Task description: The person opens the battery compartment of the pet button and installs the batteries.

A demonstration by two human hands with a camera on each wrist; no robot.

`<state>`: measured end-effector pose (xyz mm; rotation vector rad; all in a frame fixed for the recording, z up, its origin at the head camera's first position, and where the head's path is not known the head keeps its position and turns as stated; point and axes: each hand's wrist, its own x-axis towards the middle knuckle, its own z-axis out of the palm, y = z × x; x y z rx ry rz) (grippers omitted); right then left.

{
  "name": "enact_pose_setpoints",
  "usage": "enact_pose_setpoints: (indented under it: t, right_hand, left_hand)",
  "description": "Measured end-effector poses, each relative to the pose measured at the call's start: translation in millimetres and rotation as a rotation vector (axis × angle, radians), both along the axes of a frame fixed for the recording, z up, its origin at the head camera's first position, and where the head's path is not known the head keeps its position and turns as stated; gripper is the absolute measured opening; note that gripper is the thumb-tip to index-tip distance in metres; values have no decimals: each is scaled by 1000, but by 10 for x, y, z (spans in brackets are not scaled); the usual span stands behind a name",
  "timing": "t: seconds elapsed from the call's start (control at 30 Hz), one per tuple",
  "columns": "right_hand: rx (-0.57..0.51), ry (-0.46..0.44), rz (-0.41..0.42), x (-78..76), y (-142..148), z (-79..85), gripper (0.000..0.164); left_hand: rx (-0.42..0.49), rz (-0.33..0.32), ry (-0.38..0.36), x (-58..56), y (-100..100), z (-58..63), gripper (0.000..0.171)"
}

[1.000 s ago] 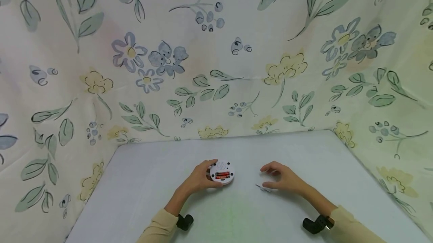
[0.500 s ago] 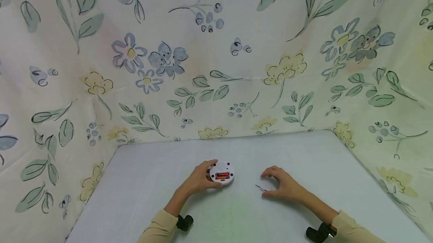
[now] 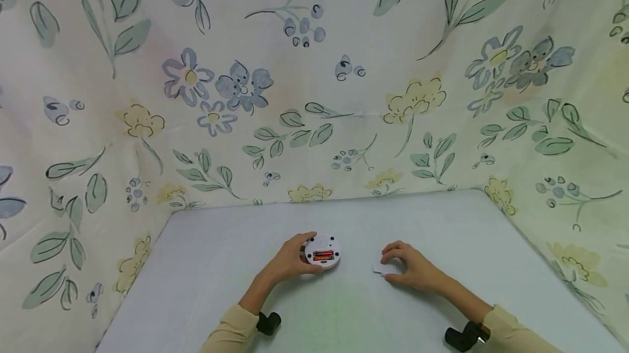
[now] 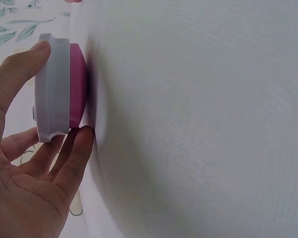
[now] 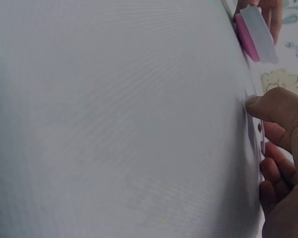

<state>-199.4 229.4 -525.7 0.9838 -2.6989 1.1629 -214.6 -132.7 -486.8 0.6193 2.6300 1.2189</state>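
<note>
My left hand (image 3: 286, 260) grips a round white device (image 3: 321, 242) by its left side, thumb and fingers spread around the rim. Its underside faces up, and red batteries (image 3: 323, 255) sit in the uncovered compartment. In the left wrist view the white body (image 4: 52, 91) has a pink part (image 4: 78, 87) below, close over the table. To the right, my right hand (image 3: 416, 269) pinches a small flat white piece (image 3: 379, 268), which looks like a battery cover, between thumb and fingers. The right wrist view shows this piece (image 5: 251, 130) edge-on, partly hidden by the thumb.
A white cloth-covered table (image 3: 221, 244) lies under both hands. Floral fabric (image 3: 314, 91) hangs behind it and along both sides. Black wrist cameras (image 3: 268, 323) are strapped to both wrists.
My right hand first lowered slightly around the white piece, and its fingers have now come together on it. The piece has turned so its flat face shows. The left hand and device stay put.
</note>
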Motion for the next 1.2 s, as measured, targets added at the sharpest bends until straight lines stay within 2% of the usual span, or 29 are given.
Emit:
enact_pose_setpoints:
  t: [0.2,0.37,0.77,0.9,1.07,1.2]
  right_hand:
    - [-40,-17,62,-33,29,8,27]
    - [-59,-56,83,-45,52,37,29]
    - [-115,-29,52,-100,55,45,34]
    - [-142,-23,65,-119,48,32,35]
    - [-165,-41,80,-119,21,64,34]
    - [-163,-83,61,-143,-6,55,34]
  left_hand:
    - [12,-2,-12,-6,1,-5,87]
    - [24,-3,-13,-8,-1,-5,86]
    - [15,-4,-4,-7,-7,-9,86]
    - [22,-4,-6,-4,-10,-16,86]
    - [16,-1,-4,-2,-13,-30,86]
    - [15,4,-9,5,-17,-27,87]
